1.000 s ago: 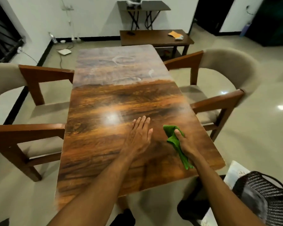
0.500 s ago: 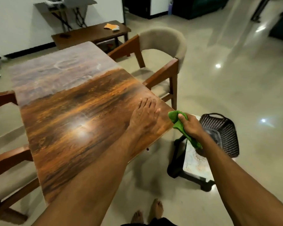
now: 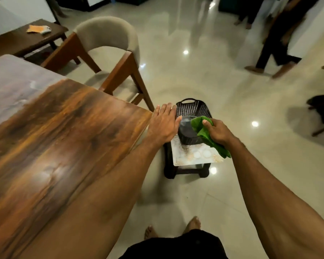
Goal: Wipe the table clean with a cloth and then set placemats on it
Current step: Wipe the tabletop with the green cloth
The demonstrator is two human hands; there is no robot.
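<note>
Both bare forearms reach forward. The left hand [image 3: 164,124] is flat, palm down, fingers [image 3: 164,111] straight and close together (thumb out to the side), while the right hand [image 3: 218,132] curls its fingers round a green cloth [image 3: 199,126].

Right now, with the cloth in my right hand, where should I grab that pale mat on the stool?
Probably its near edge, pinched from your side by the open left hand: the pale mat lies flat on the stool, that edge is bare, and a dark round object sits on its far half.
</note>
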